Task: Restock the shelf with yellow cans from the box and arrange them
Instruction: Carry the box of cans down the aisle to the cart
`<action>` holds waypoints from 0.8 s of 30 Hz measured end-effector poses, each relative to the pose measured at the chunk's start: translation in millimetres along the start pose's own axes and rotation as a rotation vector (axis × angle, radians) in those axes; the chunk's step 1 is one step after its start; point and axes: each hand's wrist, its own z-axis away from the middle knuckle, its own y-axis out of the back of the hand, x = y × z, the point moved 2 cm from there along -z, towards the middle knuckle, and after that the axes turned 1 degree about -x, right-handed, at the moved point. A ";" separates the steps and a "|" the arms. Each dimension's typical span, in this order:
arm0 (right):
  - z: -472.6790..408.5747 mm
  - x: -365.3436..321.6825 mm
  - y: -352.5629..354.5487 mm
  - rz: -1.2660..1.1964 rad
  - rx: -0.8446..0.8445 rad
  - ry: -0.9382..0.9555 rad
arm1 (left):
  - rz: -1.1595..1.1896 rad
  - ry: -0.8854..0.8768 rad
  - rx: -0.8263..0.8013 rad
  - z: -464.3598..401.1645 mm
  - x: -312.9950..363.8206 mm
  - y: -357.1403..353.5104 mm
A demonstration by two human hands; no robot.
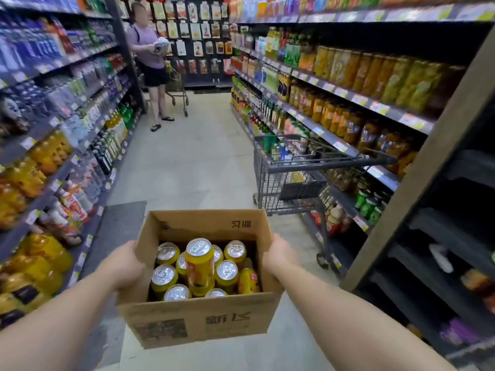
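I carry an open cardboard box (203, 319) in front of me, above the aisle floor. Inside stand several yellow cans (199, 266) with silver tops; one lies on its side at the right. My left hand (123, 266) grips the box's left wall. On the opposite wall my right hand (278, 257) holds the box the same way. The fingers of both hands are hidden behind the cardboard.
Stocked shelves line both sides of the aisle, drinks on the left (53, 156), jars and bottles on the right (348, 84). A dark shopping cart (292, 170) stands at the right shelf just ahead. A person (150, 62) with another cart stands farther down the aisle.
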 end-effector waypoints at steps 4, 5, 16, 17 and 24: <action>-55.6 -86.8 -23.4 0.004 -0.041 0.065 | -0.056 0.027 0.027 -69.9 -27.7 53.9; -73.6 -107.5 -28.5 0.017 -0.050 0.089 | -0.068 0.048 0.031 -90.8 -34.2 65.8; -315.9 -314.3 -21.6 0.030 -0.020 0.232 | -0.048 0.145 0.100 -353.2 -1.0 185.5; -336.8 -330.4 -16.4 0.033 -0.019 0.232 | -0.051 0.140 0.096 -378.7 6.5 195.3; -491.4 -397.4 35.6 0.036 0.048 0.137 | -0.128 -0.018 0.073 -595.8 104.3 253.5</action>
